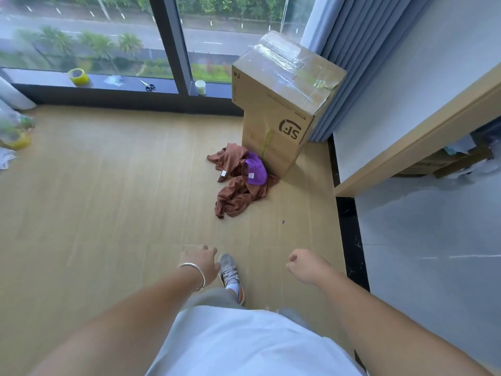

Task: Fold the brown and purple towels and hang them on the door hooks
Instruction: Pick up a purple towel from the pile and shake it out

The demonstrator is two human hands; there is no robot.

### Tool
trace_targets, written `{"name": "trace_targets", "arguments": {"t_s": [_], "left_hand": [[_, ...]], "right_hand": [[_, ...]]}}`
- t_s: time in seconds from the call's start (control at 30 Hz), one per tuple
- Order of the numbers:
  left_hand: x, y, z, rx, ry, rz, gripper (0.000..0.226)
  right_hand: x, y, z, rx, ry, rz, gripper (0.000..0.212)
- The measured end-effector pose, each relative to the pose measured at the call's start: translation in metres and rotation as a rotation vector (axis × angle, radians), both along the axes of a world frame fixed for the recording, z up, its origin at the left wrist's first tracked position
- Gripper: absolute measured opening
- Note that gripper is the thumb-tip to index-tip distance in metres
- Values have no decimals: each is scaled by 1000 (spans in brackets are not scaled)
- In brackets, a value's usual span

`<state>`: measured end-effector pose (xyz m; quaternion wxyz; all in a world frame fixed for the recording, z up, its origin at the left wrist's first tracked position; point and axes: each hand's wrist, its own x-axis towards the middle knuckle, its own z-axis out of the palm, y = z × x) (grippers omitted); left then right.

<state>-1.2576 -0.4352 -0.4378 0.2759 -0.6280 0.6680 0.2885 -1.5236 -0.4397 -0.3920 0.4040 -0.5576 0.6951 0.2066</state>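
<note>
With both hands, left (202,263) and right (305,267), loosely curled and empty, I feared grabbing the crumpled brown towel (235,185) would drag the purple towel (255,169) tangled at centre frame.

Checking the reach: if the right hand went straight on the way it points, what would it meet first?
Probably bare floor first; the right hand aims up-frame, passing right of the brown towel, toward the cardboard box. Depth is unclear.

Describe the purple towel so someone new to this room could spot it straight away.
Find the tall stack of cardboard boxes by the window. At its foot a crumpled brown towel lies on the floor. The purple towel sits on that heap, smaller, bright violet, with a white tag.
</note>
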Motion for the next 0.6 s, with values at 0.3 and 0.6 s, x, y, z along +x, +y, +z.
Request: {"name": "trace_targets", "arguments": {"t_s": [0.3, 0.6], "left_hand": [[21, -68, -33, 68, 44, -17, 44], [35, -132, -94, 109, 55, -30, 44]], "right_hand": [[41, -79, -22, 50, -59, -76, 31], [40, -149, -99, 104, -59, -133, 28]]}}
